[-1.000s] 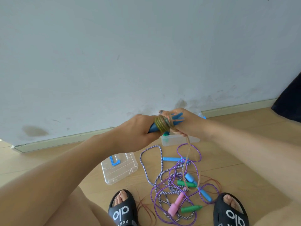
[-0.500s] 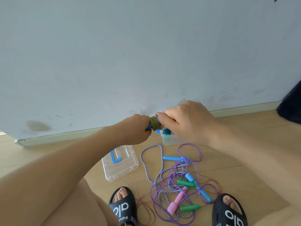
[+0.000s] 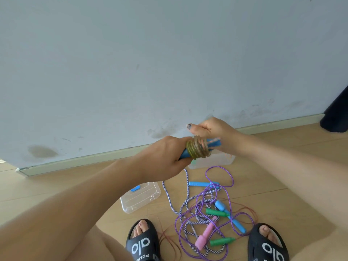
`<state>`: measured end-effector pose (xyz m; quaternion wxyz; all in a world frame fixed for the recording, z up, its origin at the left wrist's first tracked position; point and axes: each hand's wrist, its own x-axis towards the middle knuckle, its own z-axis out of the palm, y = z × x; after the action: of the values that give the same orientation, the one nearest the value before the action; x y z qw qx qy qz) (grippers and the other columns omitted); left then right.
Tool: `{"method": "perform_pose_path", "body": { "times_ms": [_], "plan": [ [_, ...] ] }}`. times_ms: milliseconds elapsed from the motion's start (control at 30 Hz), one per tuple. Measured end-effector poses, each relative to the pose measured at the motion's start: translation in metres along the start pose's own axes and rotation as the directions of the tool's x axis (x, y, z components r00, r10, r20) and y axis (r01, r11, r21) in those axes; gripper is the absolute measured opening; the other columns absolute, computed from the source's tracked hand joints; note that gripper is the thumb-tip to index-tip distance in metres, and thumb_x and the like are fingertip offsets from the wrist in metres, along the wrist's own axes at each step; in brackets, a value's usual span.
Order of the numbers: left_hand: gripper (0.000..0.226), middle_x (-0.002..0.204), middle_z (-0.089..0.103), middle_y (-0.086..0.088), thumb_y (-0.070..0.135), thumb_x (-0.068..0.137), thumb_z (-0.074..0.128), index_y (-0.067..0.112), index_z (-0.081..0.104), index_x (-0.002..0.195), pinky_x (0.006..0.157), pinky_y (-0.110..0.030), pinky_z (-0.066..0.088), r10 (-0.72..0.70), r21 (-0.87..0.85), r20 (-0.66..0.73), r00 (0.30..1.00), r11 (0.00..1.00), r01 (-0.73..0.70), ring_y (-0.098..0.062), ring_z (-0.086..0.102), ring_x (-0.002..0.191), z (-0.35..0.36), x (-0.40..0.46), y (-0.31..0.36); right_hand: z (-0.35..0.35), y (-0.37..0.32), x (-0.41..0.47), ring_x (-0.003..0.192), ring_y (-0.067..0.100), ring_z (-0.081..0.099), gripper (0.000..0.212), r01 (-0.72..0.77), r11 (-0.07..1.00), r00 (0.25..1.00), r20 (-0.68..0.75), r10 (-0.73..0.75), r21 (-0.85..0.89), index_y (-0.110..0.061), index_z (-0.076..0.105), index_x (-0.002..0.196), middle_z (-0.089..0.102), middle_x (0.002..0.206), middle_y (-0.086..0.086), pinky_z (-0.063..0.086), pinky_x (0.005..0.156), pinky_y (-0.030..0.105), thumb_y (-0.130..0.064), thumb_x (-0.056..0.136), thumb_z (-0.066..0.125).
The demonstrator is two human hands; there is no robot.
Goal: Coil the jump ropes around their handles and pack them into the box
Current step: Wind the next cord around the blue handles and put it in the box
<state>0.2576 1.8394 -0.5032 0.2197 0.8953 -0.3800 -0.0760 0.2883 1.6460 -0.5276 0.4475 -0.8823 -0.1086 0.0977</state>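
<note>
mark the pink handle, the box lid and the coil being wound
pink handle (image 3: 206, 234), head view, middle of its shaft
box lid (image 3: 143, 201), head view, bare clear panel
coil (image 3: 197, 150), head view, middle of the wound turns on the blue handles

wall (image 3: 169, 63): grey-blue, stained low, upper frame
skirting (image 3: 84, 160): pale, along wall base
floor (image 3: 282, 185): light wood
slippers (image 3: 142, 242): black, bottom edge
dark object (image 3: 337, 113): right edge
</note>
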Motion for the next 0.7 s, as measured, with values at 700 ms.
{"method": "perform_pose_path", "body": {
  "times_ms": [700],
  "plan": [
    [0.028, 0.064, 0.043, -0.001, 0.016, 0.091, 0.048, 0.015, 0.035, 0.066, 0.054, -0.028, 0.034, -0.464, 0.024, 0.07, 0.883, 0.886, 0.464, -0.02, 0.042, 0.059, 0.003, 0.017, -0.014, -0.001, -0.038, -0.038, 0.043, 0.029, 0.029, 0.05, 0.282, 0.606, 0.86, -0.083, -0.503, -0.744, -0.018, 0.021, 0.055, 0.023, 0.043, -0.002, 0.007, 0.047, 0.025, -0.044, 0.094, 0.041]
  ]
}}
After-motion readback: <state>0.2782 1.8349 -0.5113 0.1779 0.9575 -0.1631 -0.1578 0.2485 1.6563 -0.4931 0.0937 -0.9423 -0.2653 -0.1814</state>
